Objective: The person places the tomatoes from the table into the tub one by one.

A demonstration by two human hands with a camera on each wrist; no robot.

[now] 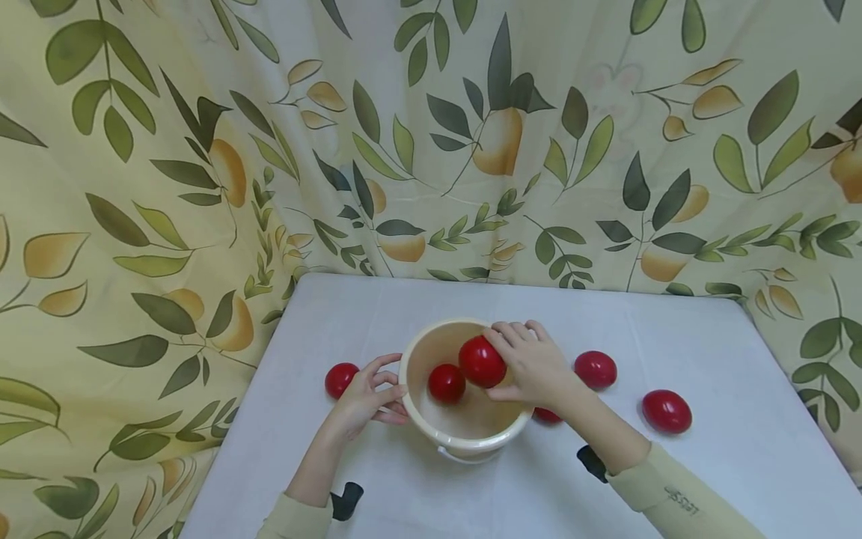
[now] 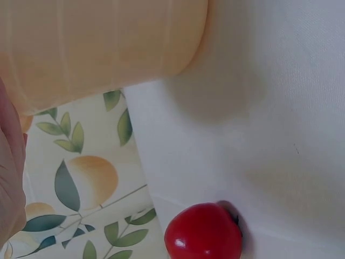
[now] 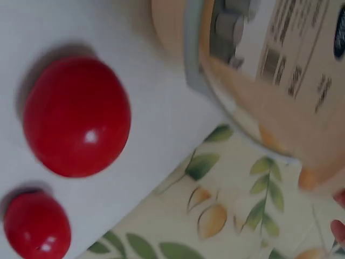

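Note:
A cream bucket (image 1: 412,408) stands upright on the white-covered table, one red tomato (image 1: 447,384) lying inside it. My right hand (image 1: 535,367) grips another tomato (image 1: 482,361) from above, within the bucket's mouth near its right side. Against the outer left side of the bucket rests my left hand (image 1: 367,397), its fingers loosely spread at the rim. A tomato (image 1: 340,379) lies just beyond the left hand, and the left wrist view shows it with a dark stem end (image 2: 204,232). In the right wrist view, the bucket's outside carries a printed label (image 3: 294,59).
Right of the bucket lie two tomatoes, one nearer (image 1: 595,370) and one farther right (image 1: 667,411). Another tomato (image 1: 547,416) is mostly hidden behind the right forearm. A white handle (image 1: 469,456) hangs at the bucket's front. A leaf-and-fruit patterned curtain (image 1: 431,187) borders the table.

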